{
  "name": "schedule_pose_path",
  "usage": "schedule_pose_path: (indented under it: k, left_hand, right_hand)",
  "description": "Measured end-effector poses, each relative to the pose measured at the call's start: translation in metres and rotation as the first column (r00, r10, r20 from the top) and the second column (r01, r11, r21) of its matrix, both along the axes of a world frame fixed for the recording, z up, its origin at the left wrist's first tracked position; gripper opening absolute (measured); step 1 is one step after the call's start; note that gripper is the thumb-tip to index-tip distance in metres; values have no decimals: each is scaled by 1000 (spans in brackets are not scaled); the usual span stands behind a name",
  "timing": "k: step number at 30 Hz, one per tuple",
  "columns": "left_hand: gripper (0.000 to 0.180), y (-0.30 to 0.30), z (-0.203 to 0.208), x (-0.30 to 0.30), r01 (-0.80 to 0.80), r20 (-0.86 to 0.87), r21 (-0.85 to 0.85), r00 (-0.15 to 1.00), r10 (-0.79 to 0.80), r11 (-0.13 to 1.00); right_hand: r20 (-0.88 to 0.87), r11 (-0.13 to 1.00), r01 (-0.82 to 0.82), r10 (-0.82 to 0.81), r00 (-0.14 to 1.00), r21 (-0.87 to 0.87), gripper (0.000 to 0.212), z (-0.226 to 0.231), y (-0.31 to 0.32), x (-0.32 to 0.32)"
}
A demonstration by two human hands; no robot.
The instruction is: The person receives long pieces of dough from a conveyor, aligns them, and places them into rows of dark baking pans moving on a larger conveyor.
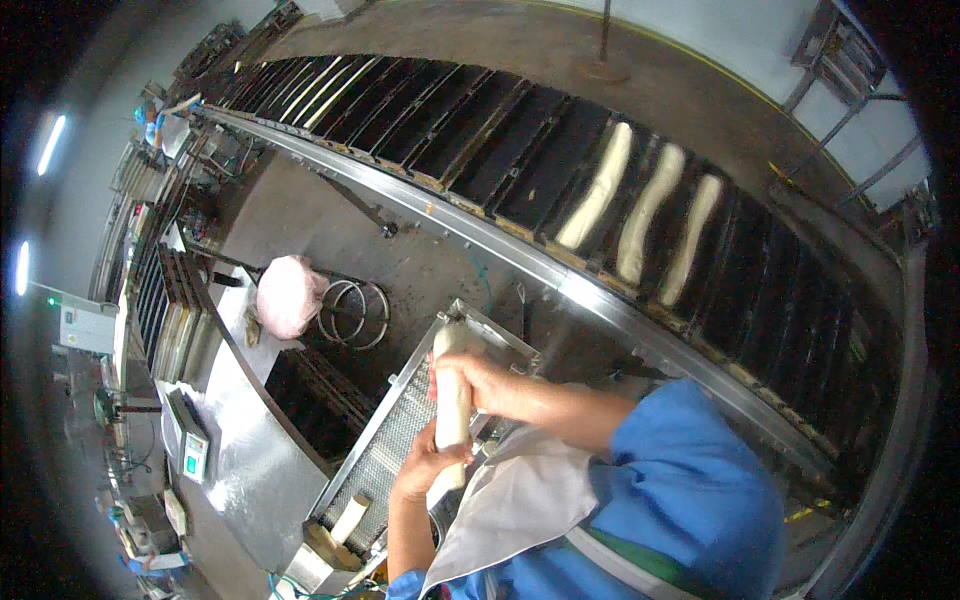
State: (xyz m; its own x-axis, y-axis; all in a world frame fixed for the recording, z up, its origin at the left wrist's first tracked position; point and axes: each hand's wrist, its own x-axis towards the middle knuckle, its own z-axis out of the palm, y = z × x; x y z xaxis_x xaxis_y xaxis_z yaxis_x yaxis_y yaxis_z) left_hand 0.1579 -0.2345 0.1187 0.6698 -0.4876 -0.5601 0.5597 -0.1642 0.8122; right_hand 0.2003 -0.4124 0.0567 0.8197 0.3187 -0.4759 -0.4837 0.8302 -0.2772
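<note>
Both my hands hold one long pale roll of dough (452,395) above a narrow mesh belt (395,440) in a metal frame. My right hand (478,380) grips its upper part. My left hand (425,465) grips its lower end. A shorter piece of dough (350,518) lies further down the mesh belt. Three long dough rolls (645,215) lie in black baking moulds (500,140) on a conveyor beyond a steel rail (470,232). I wear a blue sleeve and a white apron (510,505).
A pink-wrapped bundle (288,295) and metal rings (355,315) sit on the steel table (235,450) to the left. A small scale (190,450) stands on that table. Stacked trays (160,300) line the far left.
</note>
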Motion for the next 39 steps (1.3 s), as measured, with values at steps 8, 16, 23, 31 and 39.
schedule_pose_path:
  k: [8,16,23,31,39]
  left_hand:
    - [44,52,-49,-17,-115,71,-5,991,115,993]
    - [69,161,-126,-50,-397,576,728,796,-186,559]
    - [82,198,-130,-76,-253,298,953,884,-361,168]
    - [64,274,-133,-84,-11,-9,988,991,-131,-152]
    - [35,300,-150,-70,-18,95,833,989,-111,553]
  right_hand:
    - [487,839,515,-381,786,-175,41,102,-145,85]
    - [397,127,510,-480,782,-851,66,-7,-226,147]
    - [66,-625,220,261,963,-749,55,-33,-162,132]
    - [-101,-821,202,299,949,-533,33,-26,-154,160]
    - [-30,-789,215,283,959,-575,36,-19,-165,119]
